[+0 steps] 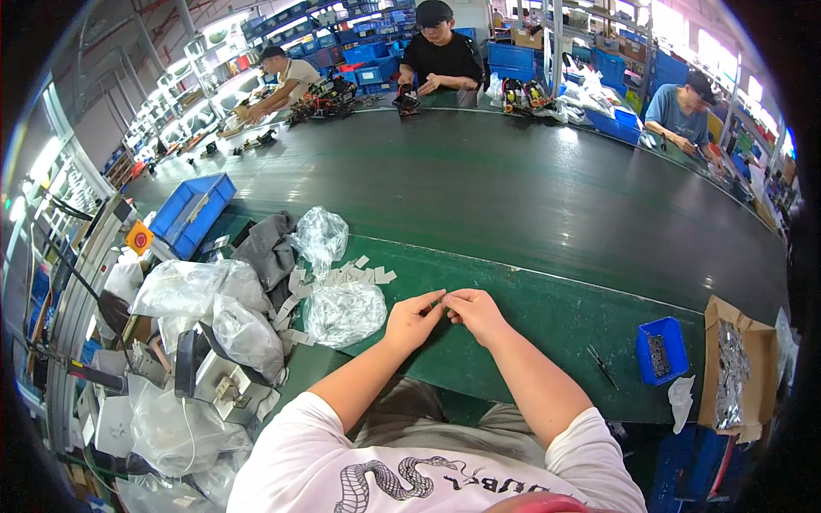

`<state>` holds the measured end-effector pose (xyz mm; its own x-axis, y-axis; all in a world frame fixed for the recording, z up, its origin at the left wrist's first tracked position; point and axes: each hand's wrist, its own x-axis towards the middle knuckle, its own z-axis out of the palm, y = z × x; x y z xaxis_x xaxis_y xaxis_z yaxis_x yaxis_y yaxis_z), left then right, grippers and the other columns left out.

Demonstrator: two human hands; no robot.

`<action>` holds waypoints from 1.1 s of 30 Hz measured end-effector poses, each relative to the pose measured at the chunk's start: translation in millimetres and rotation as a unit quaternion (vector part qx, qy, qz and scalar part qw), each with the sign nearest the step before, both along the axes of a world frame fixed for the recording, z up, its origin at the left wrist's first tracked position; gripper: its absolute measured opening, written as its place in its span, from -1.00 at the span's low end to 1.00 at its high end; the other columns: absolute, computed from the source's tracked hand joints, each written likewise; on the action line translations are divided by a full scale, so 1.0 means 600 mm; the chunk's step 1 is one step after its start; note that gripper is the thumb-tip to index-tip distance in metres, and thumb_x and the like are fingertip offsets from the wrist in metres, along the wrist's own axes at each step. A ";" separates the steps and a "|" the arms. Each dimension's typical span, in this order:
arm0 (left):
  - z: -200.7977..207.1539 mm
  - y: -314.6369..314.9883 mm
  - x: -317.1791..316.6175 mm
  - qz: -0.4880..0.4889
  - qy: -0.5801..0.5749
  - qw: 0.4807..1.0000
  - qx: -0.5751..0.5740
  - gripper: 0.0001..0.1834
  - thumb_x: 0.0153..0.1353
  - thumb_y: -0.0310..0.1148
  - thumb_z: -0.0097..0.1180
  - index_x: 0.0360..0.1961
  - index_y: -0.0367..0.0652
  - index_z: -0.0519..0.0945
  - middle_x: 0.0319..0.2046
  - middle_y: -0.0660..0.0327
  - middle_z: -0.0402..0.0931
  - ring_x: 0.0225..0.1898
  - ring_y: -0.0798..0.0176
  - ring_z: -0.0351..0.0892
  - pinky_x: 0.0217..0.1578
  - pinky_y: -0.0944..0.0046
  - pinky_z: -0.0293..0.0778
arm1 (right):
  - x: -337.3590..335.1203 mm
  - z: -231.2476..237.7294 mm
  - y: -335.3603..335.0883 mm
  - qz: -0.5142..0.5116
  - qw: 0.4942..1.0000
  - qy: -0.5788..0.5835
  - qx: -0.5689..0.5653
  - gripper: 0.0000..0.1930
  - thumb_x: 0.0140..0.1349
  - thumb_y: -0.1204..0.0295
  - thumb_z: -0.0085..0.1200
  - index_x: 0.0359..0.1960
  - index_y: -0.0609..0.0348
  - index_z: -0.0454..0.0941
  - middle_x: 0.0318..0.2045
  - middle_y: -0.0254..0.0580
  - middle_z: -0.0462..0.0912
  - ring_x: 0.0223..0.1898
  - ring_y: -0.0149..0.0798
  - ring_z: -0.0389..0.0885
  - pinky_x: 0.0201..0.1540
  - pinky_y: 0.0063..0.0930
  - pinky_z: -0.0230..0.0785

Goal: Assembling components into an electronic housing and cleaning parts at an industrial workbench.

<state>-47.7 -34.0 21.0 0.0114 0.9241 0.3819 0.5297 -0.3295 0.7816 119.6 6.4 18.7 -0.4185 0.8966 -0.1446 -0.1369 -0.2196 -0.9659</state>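
Note:
Over the green tabletop my two hands meet fingertip to fingertip. My left hand is closed in a pinch, thumb and forefinger together. My right hand pinches at the same spot; whatever lies between the fingertips is too small to make out. Just left of my left hand sits a clear plastic bag with pale contents. Behind it, small flat light-grey pieces lie scattered, some running down the bag's left side. A dark, thin tweezers-like tool rests on the table to the right of my right forearm.
At right stand a blue bin of small dark parts and a cardboard box of shiny metal pieces. Stuffed plastic bags and a blue crate crowd the left. A dark conveyor belt runs beyond; several people work across it.

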 end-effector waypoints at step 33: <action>0.171 0.258 -0.100 0.175 -0.144 0.973 0.045 -0.69 0.33 -0.14 0.11 -0.39 -0.19 0.55 -0.54 0.37 0.39 -0.46 0.47 0.31 -0.42 0.39 0.26 | 0.002 -0.003 0.017 -0.118 0.973 -0.122 0.159 -0.85 0.29 0.42 0.16 -0.31 0.27 0.60 -0.52 -0.42 0.53 -0.50 -0.54 0.39 -0.42 -0.58 0.28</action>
<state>-107.6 120.7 123.3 -0.4184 0.8149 0.4011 0.3843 -0.2413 0.8911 120.9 16.6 16.8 -0.1845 0.9791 0.0857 0.0946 0.1045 -0.9900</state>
